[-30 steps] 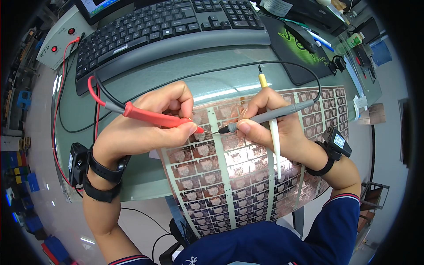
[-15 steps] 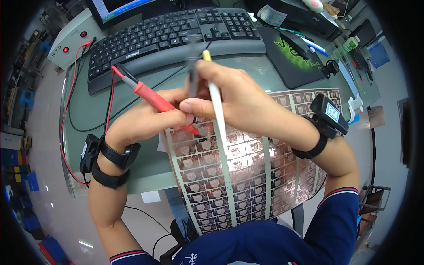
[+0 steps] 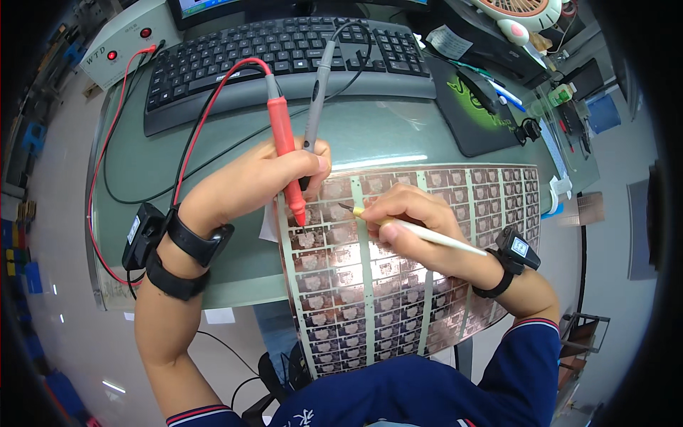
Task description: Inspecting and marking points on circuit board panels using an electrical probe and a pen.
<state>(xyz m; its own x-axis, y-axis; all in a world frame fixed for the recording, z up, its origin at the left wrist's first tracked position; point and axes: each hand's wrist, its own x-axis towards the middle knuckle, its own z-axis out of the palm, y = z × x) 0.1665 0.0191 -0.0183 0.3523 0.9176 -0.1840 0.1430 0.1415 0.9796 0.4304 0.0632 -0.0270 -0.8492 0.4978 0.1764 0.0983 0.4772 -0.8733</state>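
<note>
My left hand (image 3: pixel 256 181) grips two test probes together, a red probe (image 3: pixel 286 153) and a grey probe (image 3: pixel 314 92), their tips pointing down at the copper-coloured circuit panel (image 3: pixel 398 285). The panel lies over the table's front edge and my lap, its grid of small circuits facing up. My right hand (image 3: pixel 409 224) holds a cream-coloured pen (image 3: pixel 427 235) like a pencil, with its dark tip touching the panel near the red probe's tip. Both wrists wear dark bands.
A black keyboard (image 3: pixel 284 57) sits at the back of the green table (image 3: pixel 398 135). A grey tester box (image 3: pixel 121 39) with red buttons is at the back left, with red and black leads running to it. A dark mouse pad (image 3: pixel 484 99) and clutter lie on the right.
The grey probe has passed from my right hand to my left, which now holds both probes. My right hand has come down and set the pen tip on the panel.
</note>
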